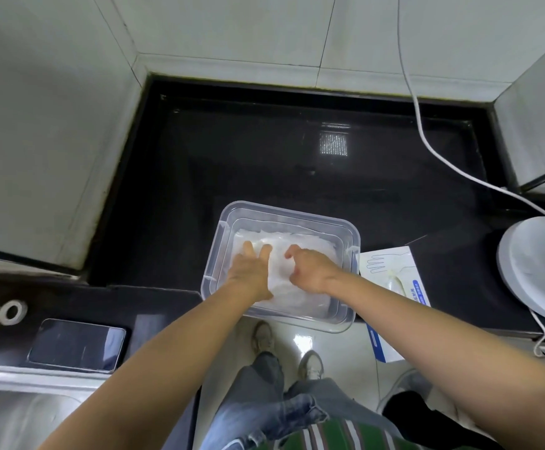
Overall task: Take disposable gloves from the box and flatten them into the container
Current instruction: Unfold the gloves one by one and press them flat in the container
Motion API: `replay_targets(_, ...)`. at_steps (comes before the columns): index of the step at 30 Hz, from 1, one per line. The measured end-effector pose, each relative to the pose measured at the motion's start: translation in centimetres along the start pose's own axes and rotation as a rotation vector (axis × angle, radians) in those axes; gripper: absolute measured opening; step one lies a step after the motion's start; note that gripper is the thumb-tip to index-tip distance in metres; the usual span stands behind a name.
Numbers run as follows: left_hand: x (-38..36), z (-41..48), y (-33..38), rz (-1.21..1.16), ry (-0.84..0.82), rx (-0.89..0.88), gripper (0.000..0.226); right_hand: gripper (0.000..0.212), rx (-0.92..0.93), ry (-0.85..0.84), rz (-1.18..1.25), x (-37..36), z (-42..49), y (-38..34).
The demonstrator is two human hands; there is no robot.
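Overhead, a person's 2 bare hands work inside a clear plastic container (351, 241) that sits at the near edge of a glossy black tabletop (264, 157), its front side overhanging the floor. A stack of thin, translucent gloves (307, 237) lies on the container's bottom. The left hand (251, 271), toward 9 o'clock in the container, lies flat with fingers straight and spread, pressing down on the stack. The right hand (310, 267), toward 3 o'clock, has its fingers curled and pinches a crumpled fold of the gloves. The 2 hands are near each other, with a strip of film showing between them. The white-and-blue glove box (391, 271) lies flat just beside the container at 3 o'clock and also juts past the tabletop's edge. Farther toward 3 o'clock stands a round white object (537, 267), and a white cable (427, 141) runs from it up toward 1 o'clock. Well apart at 8 o'clock from the container, a dark phone (76, 345) lies flat beside a roll of tape (13, 311), next to a steel sink (21, 417).
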State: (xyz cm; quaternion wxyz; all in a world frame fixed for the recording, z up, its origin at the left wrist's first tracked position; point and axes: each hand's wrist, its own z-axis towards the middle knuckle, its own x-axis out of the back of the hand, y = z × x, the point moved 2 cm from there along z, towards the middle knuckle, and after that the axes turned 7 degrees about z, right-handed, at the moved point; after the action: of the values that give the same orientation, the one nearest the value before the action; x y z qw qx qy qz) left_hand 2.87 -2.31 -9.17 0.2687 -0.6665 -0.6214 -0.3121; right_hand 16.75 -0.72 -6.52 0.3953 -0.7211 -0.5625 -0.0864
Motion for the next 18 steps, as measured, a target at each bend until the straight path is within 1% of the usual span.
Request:
replay_targets(1,-0.3,0.2,-0.2,0.033,0.004,-0.013,0.105,0.050,0.071,0.038,0.026,0.1,0.0,-0.1)
replay_targets(2,-0.5,0.2,-0.3,0.054,-0.002,-0.021,0.110,0.043,0.122,0.005,0.025,-0.1,0.0,-0.2)
replay_targets(3,-0.7,0.3,-0.4,0.056,-0.012,-0.021,0.112,0.038,0.148,-0.089,-0.012,-0.5,-0.1,-0.4)
replay_targets(5,-0.9,0.4,-0.5,0.026,-0.016,-0.013,0.115,0.034,0.088,-0.368,-0.177,-1.5,-0.8,-0.5)
replay_targets(6,-1.0,0.5,-0.5,0.017,-0.013,-0.011,0.117,0.033,0.051,-0.457,-0.251,-1.7,-1.0,-0.4)
replay_targets(7,-1.2,0.5,-0.5,0.017,-0.012,-0.009,0.117,0.033,0.041,-0.489,-0.284,-1.8,-1.1,-0.2)
replay_targets(8,-1.3,0.6,-0.5,0.021,-0.006,-0.007,0.117,0.032,0.056,-0.462,-0.272,-1.8,-1.1,-0.2)
replay_targets(9,-1.3,0.6,-0.5,0.031,-0.001,-0.005,0.117,0.031,0.085,-0.392,-0.225,-1.6,-1.0,-0.4)
replay_targets(11,-1.3,0.7,-0.5,0.064,-0.006,-0.012,0.117,0.032,0.106,-0.185,-0.042,-1.0,-0.7,-0.7)
replay_targets(12,-1.3,0.8,-0.5,0.077,-0.013,-0.013,0.117,0.036,0.089,-0.088,0.033,-0.6,-0.5,-0.7)
replay_targets(13,-1.3,0.8,-0.4,0.080,-0.019,-0.008,0.117,0.041,0.050,-0.013,0.059,-0.3,-0.3,-0.5)
replay_targets(16,-1.3,0.7,-0.4,0.076,-0.016,0.004,0.118,0.061,-0.151,0.122,-0.087,0.4,-0.5,-0.1)
replay_targets(18,-1.4,0.7,-0.4,0.079,-0.006,-0.003,0.118,0.061,-0.199,0.137,-0.130,0.4,-1.0,0.1)
